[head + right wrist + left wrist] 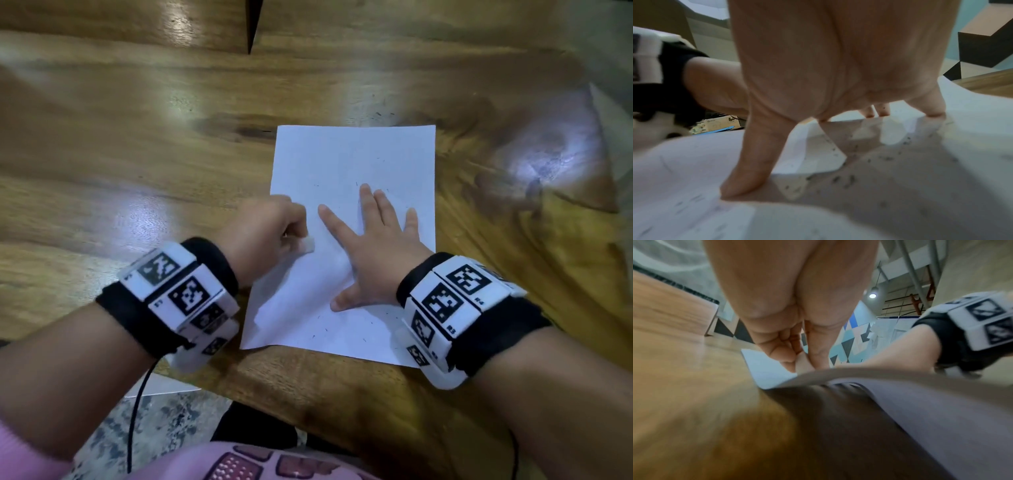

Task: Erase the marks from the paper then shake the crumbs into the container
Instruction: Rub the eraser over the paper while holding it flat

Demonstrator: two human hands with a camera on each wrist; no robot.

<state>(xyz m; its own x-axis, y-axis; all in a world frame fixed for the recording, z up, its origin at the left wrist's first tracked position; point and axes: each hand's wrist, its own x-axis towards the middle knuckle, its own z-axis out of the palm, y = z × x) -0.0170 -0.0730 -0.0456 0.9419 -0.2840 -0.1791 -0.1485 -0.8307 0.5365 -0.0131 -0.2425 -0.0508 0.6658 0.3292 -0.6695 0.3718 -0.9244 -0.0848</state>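
Observation:
A white sheet of paper [352,161] lies on the wooden table [144,144], its near edge at the table's front. My left hand [270,226] pinches a small white eraser [308,245] against the paper's left side. In the left wrist view the eraser [803,364] shows between curled fingers, and the paper [772,371] bulges up beside it. My right hand [373,246] lies flat with fingers spread on the sheet. Dark eraser crumbs [846,180] are scattered on the paper [972,129] under and around that palm. No container is in view.
The table's front edge [308,404] runs diagonally close to my body, with speckled floor [164,421] below. A dark wedge-shaped gap [253,24] cuts into the tabletop at the far side. A few crumbs lie on the wood [376,113] beyond the sheet.

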